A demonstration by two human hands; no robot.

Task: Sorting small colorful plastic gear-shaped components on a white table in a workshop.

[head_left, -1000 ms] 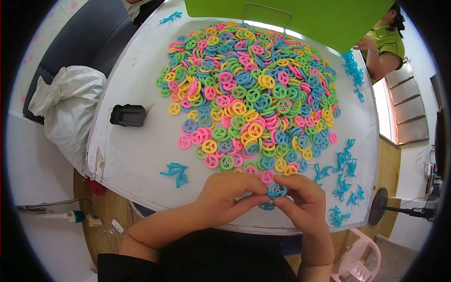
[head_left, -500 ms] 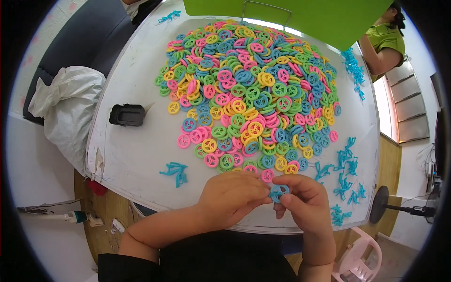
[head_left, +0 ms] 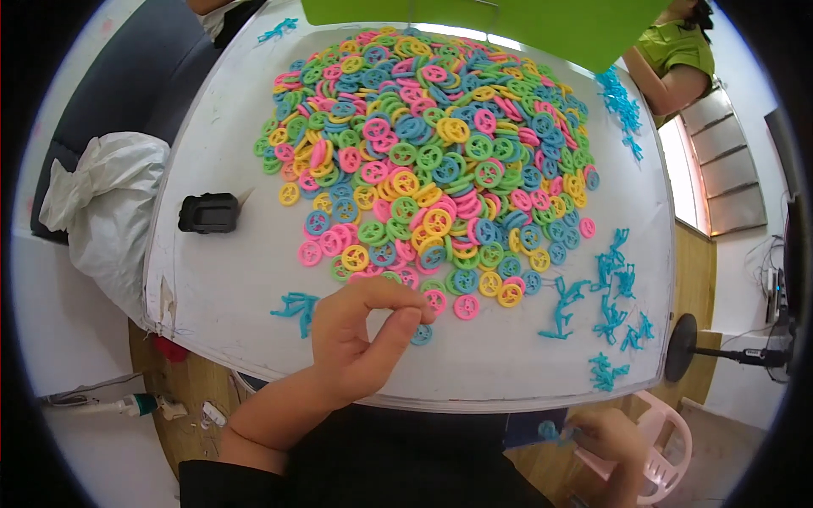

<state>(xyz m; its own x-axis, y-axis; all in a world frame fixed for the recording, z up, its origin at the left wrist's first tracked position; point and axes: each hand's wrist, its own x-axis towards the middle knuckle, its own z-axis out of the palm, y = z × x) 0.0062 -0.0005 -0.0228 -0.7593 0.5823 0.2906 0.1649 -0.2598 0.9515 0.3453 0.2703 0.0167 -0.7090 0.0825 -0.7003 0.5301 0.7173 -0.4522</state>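
Observation:
My left hand (head_left: 360,339) hovers at the near edge of the wheel pile (head_left: 423,161), thumb and forefinger drawn together. Just beneath those fingertips is a blue toy wheel (head_left: 421,336); whether they grip it is unclear. Low at the right, past the table's near edge, my right hand (head_left: 611,436) holds a light-blue plastic wheel (head_left: 550,430), its outline blurred. A dark blue panel or box (head_left: 522,428) lies beside that wheel. Pink, yellow, green and blue spoked wheels make up the pile.
Thin blue plastic parts lie in clusters at the right (head_left: 614,288), the left (head_left: 296,313) and the far right (head_left: 622,106). A black tray (head_left: 208,212) sits at left. A green board (head_left: 483,25) spans the far side, beside a co-worker's arm (head_left: 656,89). A pink chair (head_left: 669,461) stands lower right.
My hands have parted. The right one carried the blue wheel down and right, beyond the table edge; the left shifted a little left and lifted its fingers. The view has shifted slightly.

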